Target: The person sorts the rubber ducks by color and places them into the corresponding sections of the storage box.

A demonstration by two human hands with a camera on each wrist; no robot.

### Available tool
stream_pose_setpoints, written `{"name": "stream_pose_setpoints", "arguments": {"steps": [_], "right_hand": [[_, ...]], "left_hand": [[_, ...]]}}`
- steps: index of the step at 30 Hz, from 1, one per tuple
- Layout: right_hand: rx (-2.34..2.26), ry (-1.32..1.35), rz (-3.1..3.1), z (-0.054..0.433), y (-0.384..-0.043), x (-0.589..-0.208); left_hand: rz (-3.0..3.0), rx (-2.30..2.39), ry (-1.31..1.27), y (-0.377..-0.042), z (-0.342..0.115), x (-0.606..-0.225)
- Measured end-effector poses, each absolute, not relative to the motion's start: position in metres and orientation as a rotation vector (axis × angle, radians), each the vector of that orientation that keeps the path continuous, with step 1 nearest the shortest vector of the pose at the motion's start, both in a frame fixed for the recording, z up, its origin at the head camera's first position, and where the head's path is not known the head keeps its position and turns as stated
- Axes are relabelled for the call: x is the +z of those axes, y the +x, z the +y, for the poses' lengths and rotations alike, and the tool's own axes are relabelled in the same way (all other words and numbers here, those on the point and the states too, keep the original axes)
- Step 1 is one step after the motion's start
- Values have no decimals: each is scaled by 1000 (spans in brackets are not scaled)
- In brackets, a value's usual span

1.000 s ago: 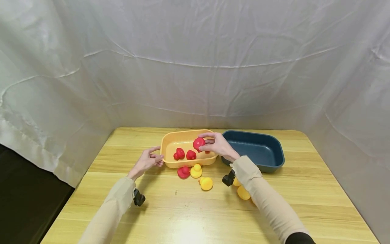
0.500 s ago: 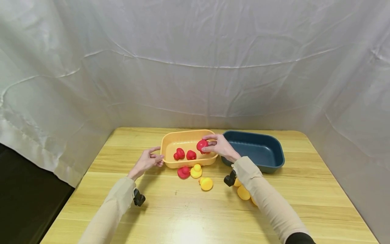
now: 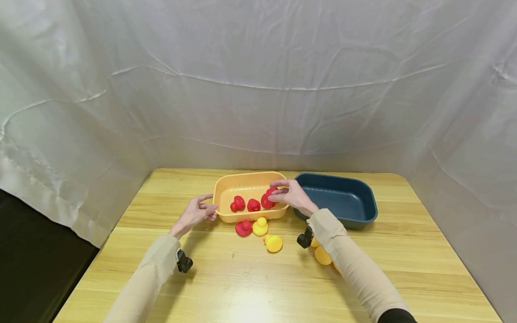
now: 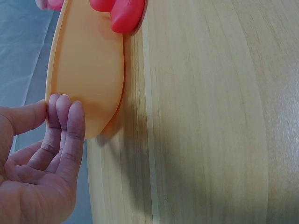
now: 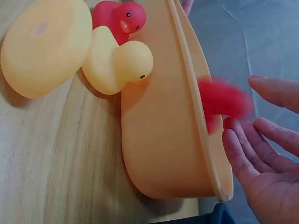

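My left hand [image 3: 194,216] pinches the left end of an orange plastic basin [image 3: 242,217] between thumb and fingers, seen closer in the left wrist view. Over the basin's right part is my right hand [image 3: 294,196], thumb and fingers spread apart. Just off its fingertips a red rubber duck [image 5: 229,100] shows blurred inside the rim in the right wrist view. More red rubber ducks [image 3: 239,203] lie on the basin floor. Outside its front wall sit one red duck [image 3: 243,228] and one yellow duck [image 3: 260,227], side by side.
A dark blue basin [image 3: 339,197] with nothing seen in it stands right of the orange one. Another yellow duck [image 3: 273,243] lies nearer the front. Several yellow ducks [image 3: 323,255] are partly hidden by my right forearm. A grey-white curtain [image 3: 258,112] hangs behind the table.
My right hand has moved slightly right and let go of the red duck, which has dropped toward the basin floor. My left hand has stayed on the orange basin's end.
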State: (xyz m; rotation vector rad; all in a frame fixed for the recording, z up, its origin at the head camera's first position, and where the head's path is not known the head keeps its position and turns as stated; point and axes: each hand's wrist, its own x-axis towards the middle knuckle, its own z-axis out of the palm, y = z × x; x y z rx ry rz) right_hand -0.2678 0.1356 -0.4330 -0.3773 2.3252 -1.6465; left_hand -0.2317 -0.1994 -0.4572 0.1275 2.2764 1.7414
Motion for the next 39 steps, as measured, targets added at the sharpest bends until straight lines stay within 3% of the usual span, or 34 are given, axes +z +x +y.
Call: {"name": "stream_pose_setpoints", "arguments": {"steps": [20, 39], "right_hand": [[-1699, -508, 2289, 130, -252, -434], [-1538, -914, 2063, 116, -220, -445]], "left_hand": [[2268, 1748, 123, -232, -200, -458], [2277, 1746, 130, -232, -200, -459]]}}
